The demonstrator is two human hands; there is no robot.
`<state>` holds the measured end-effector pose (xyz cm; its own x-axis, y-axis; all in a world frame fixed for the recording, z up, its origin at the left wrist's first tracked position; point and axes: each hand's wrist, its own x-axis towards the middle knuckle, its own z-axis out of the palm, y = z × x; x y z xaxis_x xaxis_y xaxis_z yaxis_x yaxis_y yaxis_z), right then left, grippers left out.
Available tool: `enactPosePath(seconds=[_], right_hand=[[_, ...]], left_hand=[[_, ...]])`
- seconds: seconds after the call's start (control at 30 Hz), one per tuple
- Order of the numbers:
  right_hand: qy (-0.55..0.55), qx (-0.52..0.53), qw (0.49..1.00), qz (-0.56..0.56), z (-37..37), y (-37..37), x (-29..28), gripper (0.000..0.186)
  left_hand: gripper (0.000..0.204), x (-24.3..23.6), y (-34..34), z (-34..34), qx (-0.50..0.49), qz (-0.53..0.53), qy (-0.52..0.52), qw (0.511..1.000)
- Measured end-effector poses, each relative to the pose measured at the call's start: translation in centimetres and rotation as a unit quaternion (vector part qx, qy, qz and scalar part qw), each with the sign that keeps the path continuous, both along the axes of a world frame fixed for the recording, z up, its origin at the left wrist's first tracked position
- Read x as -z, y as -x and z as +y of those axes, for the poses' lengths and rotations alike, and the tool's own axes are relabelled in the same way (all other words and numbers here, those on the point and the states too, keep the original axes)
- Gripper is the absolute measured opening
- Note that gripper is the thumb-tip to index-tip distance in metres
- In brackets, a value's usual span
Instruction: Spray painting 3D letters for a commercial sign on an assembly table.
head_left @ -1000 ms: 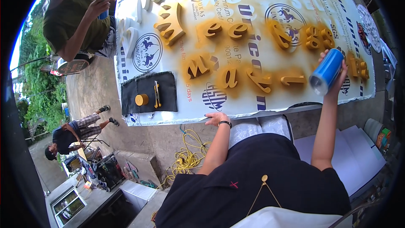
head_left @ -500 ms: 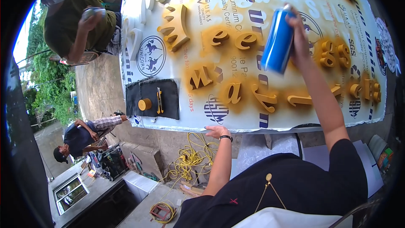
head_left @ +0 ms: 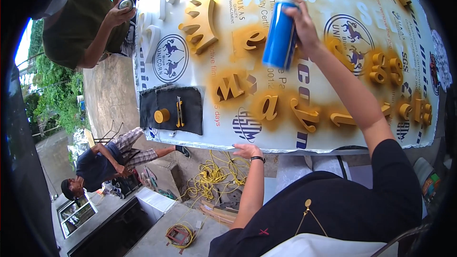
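Observation:
My right hand (head_left: pixel 303 26) is wrapped round the upper end of a blue spray can (head_left: pixel 277 40). The can is tilted above a white printed panel (head_left: pixel 219 138), hiding part of the lettering under it. Golden-yellow letters lie below and around it, among them an "e" (head_left: pixel 254 40), an "m" (head_left: pixel 229 88) and an "a" (head_left: pixel 267 108). A crown-shaped piece (head_left: pixel 201 26) in the same colour is farther left. Yellow overspray surrounds the pieces. At the panel's near edge rests my left hand (head_left: pixel 247 151), fingers extended and holding nothing.
On a black cloth (head_left: pixel 190 123) sit a yellow cap (head_left: pixel 162 115) and a yellow-black utility knife (head_left: pixel 179 112). A co-worker (head_left: pixel 78 24) at the upper left holds another can (head_left: pixel 126 4). Another person (head_left: pixel 102 162) is at the left. Tangled yellow cord (head_left: pixel 209 178) covers ground beside me.
My right hand has carried the spray can leftward and slightly away from me. The co-worker's hands have come together at their can. The other person has come nearer. My left hand stays at the edge.

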<state>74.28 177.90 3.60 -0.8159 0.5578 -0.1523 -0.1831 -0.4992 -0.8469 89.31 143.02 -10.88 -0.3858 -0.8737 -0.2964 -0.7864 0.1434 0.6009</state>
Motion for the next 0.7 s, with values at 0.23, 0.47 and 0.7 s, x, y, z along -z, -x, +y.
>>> enactPosePath(seconds=[0.23,0.47,0.7], right_hand=[[-0.269,-0.020,0.963,0.005,2.8,7.1,0.8,0.072],[-0.400,-0.033,0.909,-0.113,0.3,8.4,2.1,0.056],[-0.394,-0.027,0.905,-0.154,-1.7,11.9,3.3,0.055]], left_hand=[[0.063,1.0,0.1,-0.6,0.021,0.016,0.007,1.000],[0.060,1.3,-0.1,-0.4,0.032,0.010,0.009,0.999],[0.058,2.5,-0.3,-1.6,0.035,0.021,0.027,0.999]])
